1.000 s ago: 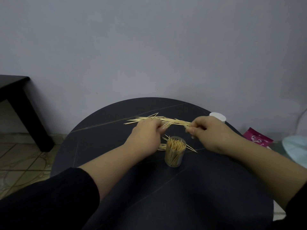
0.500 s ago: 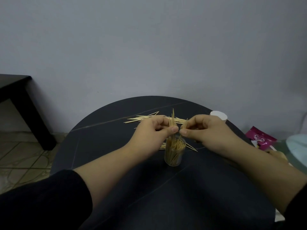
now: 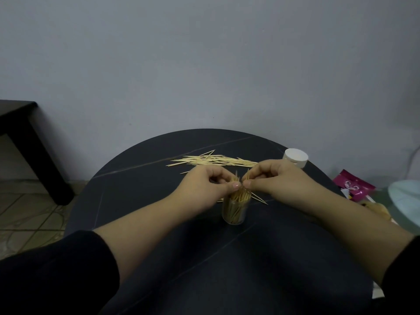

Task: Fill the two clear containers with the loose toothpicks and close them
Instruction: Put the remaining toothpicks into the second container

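Observation:
A clear container (image 3: 235,212), open and packed with toothpicks, stands upright in the middle of the round black table (image 3: 141,201). Just above its mouth my left hand (image 3: 204,189) and my right hand (image 3: 277,180) each pinch a small upright bundle of toothpicks, thumbs nearly touching. A heap of loose toothpicks (image 3: 211,160) lies on the table behind my hands, and a few more poke out to the right of the container. A white-lidded container (image 3: 295,157) stands at the table's far right edge, partly hidden by my right hand.
A dark side table (image 3: 29,142) stands on the tiled floor at the left. Right of the round table lie a pink packet (image 3: 353,186) and a pale blue round object (image 3: 406,201). A grey wall rises close behind the table.
Both hands lifted toothpicks off the heap, turned them upright and brought them together over the container, and have since lowered them toward its mouth.

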